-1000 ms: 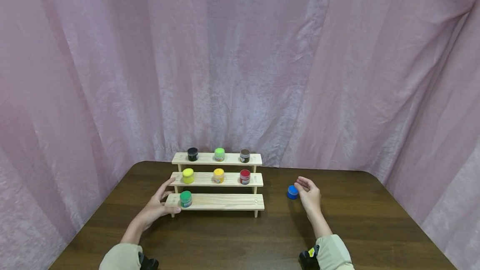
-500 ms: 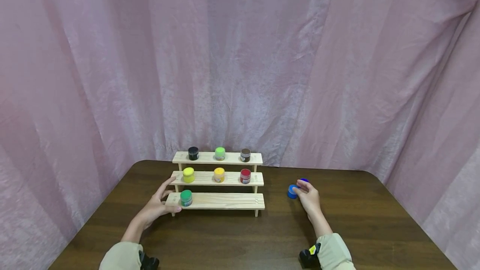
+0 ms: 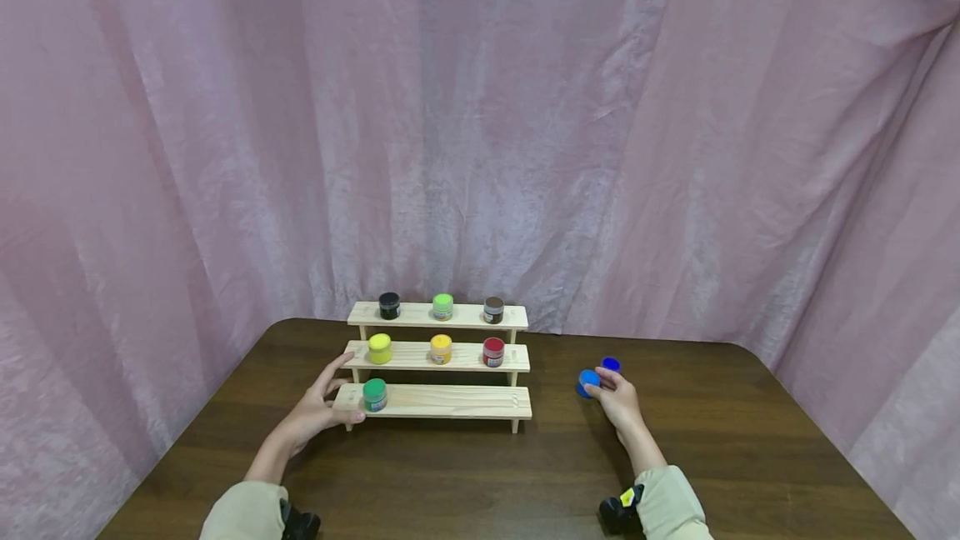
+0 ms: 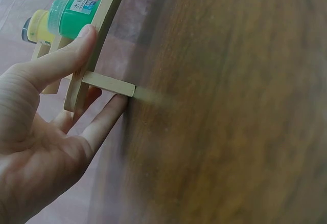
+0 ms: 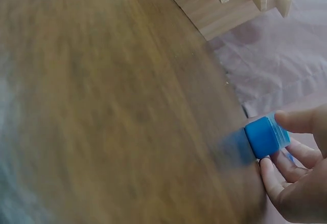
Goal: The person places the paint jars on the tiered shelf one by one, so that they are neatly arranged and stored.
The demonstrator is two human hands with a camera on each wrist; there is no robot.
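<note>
My left hand [image 3: 318, 413] grips the left end of a three-step wooden stand [image 3: 450, 401]. In the left wrist view the thumb lies by the front edge of the lowest step, close to a green paint jar [image 4: 74, 15], and fingers reach round the shelf end and leg. On the table right of the stand, my right hand [image 3: 617, 403] pinches a light blue paint jar [image 3: 588, 383] between thumb and fingers. The right wrist view has the light blue jar [image 5: 263, 138] low at the tabletop. Just behind it stands a dark blue jar [image 3: 611, 364].
Black [image 3: 389, 306], light green [image 3: 442, 307] and brown [image 3: 492, 310] jars stand on the top step. Yellow [image 3: 380, 348], orange-yellow [image 3: 441, 349] and red [image 3: 492, 352] jars occupy the middle one. A pink curtain [image 3: 480, 132] hangs behind the brown table [image 3: 450, 482].
My right hand's fingers have come down and closed on the light blue jar, uncovering the dark blue jar behind. The left hand stays on the stand; the whole view has shifted slightly.
</note>
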